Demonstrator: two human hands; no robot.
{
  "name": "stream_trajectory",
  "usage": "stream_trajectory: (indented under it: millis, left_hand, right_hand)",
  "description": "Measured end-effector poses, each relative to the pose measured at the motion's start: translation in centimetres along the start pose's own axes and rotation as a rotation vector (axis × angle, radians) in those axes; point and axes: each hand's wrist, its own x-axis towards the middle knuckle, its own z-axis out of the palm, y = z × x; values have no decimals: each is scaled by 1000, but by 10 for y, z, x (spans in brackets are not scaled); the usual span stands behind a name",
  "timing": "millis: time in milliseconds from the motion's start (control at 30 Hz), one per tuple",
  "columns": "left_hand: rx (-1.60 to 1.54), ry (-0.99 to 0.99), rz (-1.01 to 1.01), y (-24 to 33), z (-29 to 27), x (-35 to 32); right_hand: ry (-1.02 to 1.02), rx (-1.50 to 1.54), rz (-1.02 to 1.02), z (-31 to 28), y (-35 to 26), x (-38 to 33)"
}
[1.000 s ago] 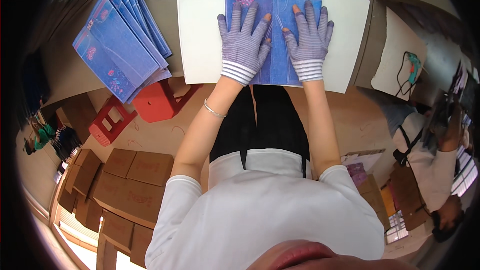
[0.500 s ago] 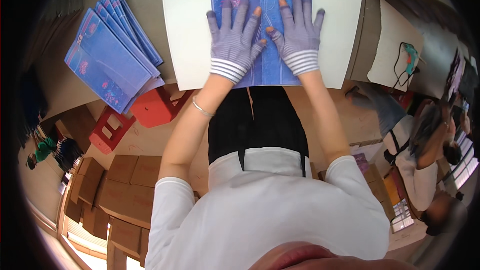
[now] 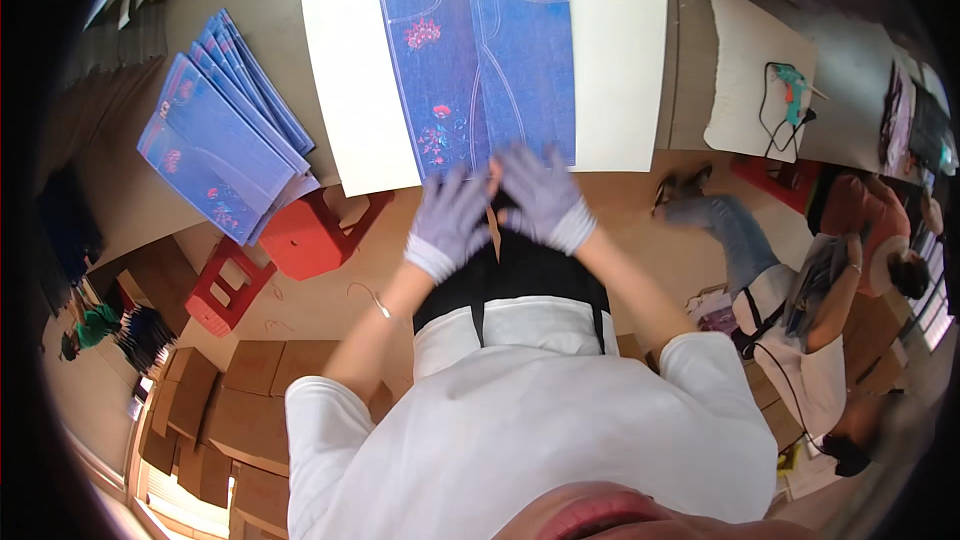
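Observation:
A blue sheet printed like a pair of jeans (image 3: 450, 70), with pink flowers and a purple waistband, lies flat on a wider white sheet or board (image 3: 355, 80). My left hand (image 3: 450, 218), in a greyish-purple knit glove with a striped cuff, is just off the blue sheet's near edge, fingers stretched out and slightly blurred. Beside it, my right hand (image 3: 542, 198) wears a matching glove; its spread fingers overlap the near edge, though I cannot tell whether they touch. Neither hand holds anything.
More jeans-printed blue sheets (image 3: 215, 155) are fanned in a pile on the left. Red stools (image 3: 300, 237) stand below the table's edge. A teal glue gun (image 3: 792, 90) with a black cord lies on white board at right. Cartons (image 3: 250, 410) are stacked lower left; people work at right.
Both hands have drawn back toward me from the middle of the blue sheet to its near edge, uncovering its print. The whole view has shifted somewhat.

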Motion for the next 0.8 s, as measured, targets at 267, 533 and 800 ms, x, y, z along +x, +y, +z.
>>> stream_trajectory:
  millis: [267,533,800]
  left_hand:
    - [-773,725,-535,6,18,-59]
    - [-1381,450,-706,-24,-37,28]
    - [-1198,1132,-823,-132,-74,-142]
  right_hand:
    - [282,595,399,-47,-6,-60]
    - [280,510,544,-58,36,8]
    - [410,452,524,-63,46,-19]
